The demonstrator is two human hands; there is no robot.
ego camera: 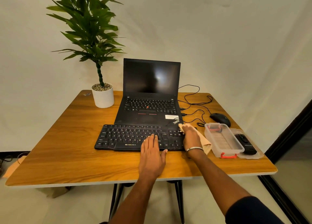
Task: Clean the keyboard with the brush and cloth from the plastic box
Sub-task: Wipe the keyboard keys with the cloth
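Note:
A black keyboard lies on the wooden table in front of an open laptop. My left hand rests flat on the keyboard's right half, fingers straight. My right hand presses a beige cloth onto the keyboard's right end; the cloth sticks out past my fingertips and behind my wrist. The clear plastic box with a red latch stands open to the right. Its lid lies beside it with a black brush-like object on it.
A black laptop stands open behind the keyboard. A potted plant occupies the table's far left. A black mouse and looping cables lie at the far right. Walls are close behind and a dark glass door to the right.

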